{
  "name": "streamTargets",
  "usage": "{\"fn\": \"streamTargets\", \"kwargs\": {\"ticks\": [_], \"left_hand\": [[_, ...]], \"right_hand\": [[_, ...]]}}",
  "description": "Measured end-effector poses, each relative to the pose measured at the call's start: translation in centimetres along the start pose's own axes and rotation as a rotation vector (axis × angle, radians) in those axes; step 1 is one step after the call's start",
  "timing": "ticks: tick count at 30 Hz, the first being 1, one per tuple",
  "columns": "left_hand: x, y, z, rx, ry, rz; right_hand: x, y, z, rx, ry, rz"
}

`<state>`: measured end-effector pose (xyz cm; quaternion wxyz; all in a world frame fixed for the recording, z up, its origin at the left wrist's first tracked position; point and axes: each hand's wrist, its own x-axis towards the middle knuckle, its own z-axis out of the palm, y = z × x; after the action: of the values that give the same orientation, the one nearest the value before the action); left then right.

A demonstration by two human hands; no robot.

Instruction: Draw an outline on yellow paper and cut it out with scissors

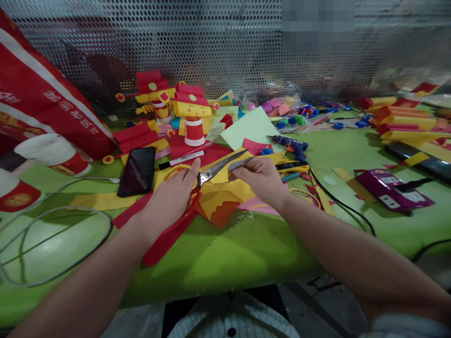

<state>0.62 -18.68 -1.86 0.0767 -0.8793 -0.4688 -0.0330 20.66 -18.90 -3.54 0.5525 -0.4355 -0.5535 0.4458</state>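
My left hand (pixel 178 190) is closed around the orange and yellow handles of a pair of scissors (pixel 210 172), whose blades are parted and point up to the right. Close to the blade tips, the thumb and fingers of my right hand (pixel 259 178) are pinched together; what they hold is too small to make out. Yellow paper (pixel 225 190) and an orange scrap (pixel 222 214) lie under the hands. Just behind the scissors are a black and white marker (pixel 182 160) and a paper figure with a yellow face (pixel 193 110) on a red and white cup (pixel 194 132).
A phone (pixel 136 171) and a looped grey cable (pixel 102 234) lie at the left, near white cups (pixel 52 152) and a red bag (pixel 45 84). At the right are a blue glue gun (pixel 294 146) and a purple power strip (pixel 394 190) on the green table (pixel 225 256).
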Motion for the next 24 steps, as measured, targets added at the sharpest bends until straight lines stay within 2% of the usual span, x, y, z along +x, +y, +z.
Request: {"fn": "streamTargets", "kwargs": {"ticks": [24], "left_hand": [[0.01,0.09,-0.21,0.002,-0.039,-0.018]], "right_hand": [[-0.04,-0.39,-0.13,-0.047,-0.005,-0.036]]}}
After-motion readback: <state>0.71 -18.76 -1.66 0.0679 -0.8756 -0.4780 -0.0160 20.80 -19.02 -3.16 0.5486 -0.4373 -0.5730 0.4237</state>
